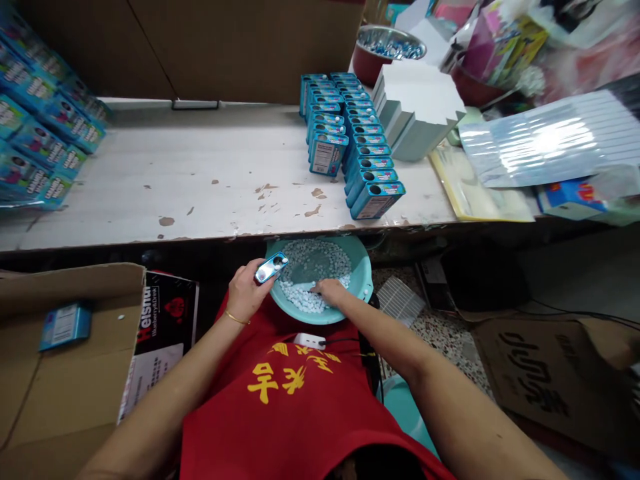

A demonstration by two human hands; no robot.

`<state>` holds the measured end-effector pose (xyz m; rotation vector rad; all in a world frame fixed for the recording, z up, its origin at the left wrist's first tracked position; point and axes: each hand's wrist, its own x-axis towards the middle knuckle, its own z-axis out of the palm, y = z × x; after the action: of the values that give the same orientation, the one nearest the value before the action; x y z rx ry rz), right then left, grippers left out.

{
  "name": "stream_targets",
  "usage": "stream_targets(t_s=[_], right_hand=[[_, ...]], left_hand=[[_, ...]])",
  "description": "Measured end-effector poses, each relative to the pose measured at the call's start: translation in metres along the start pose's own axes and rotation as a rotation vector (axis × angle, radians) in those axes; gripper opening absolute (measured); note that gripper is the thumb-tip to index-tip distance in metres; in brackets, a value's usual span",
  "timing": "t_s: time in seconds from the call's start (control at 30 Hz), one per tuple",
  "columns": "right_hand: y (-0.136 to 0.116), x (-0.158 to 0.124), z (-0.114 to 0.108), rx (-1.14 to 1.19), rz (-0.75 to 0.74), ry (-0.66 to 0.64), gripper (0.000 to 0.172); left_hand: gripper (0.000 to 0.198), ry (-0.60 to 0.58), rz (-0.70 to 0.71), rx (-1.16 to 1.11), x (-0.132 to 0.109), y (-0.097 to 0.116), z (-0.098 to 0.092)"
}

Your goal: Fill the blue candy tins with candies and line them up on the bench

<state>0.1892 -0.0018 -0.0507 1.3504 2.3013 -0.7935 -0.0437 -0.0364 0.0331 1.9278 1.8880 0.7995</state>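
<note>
- Two hands work low over a round teal plastic basin (361,275), which sits against the person's red shirt (295,413), apparently on the lap, so its heap of pale round tablets (300,298) lies within reach of both hands
- The left hand (245,291) is closed firmly round a small blue tin (271,267), tilted up above the basin's rim, so anything that drops from it would likely land in the basin
- The right hand (330,290) is narrowed, its fingers (316,288) dipping into the tablets at the near side of the basin; whether they pinch any is impossible to tell
- Beyond the basin stands a worn, white-painted bench (150,200), its front edge just past the basin, with two neat rows of upright blue tins (363,137) lined up on it, easy to count and reach
- Beside those rows is a stack of pale grey cartons (415,107) - behind it, a metal bowl of blue-wrapped items (393,45)
- Blue printed boxes (47,127) are piled at the bench's far left
- An open cardboard box (65,373) sits low by the left arm, holding a flat blue packet (65,327)
- Nothing stands between the hands and the basin
</note>
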Motion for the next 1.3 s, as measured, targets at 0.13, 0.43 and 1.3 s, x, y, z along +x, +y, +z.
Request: stream_targets(t_s=[0.13,0.43,1.3], right_hand=[[0.020,-0.008,-0.007,0.129,-0.056,-0.020,0.038],[0.024,-0.071,-0.095,0.558,-0.165,0.112,0.033],[0.018,-0.063,-0.101,-0.063,0.153,0.197,0.035]], left_hand=[[0.036,-0.001,-0.013,-0.032,0.000,-0.002,0.002],[0.037,-0.033,0.078,0.003,-0.001,0.003,0.013],[0.039,-0.021,0.218,-0.052,-0.002,-0.003,0.011]])
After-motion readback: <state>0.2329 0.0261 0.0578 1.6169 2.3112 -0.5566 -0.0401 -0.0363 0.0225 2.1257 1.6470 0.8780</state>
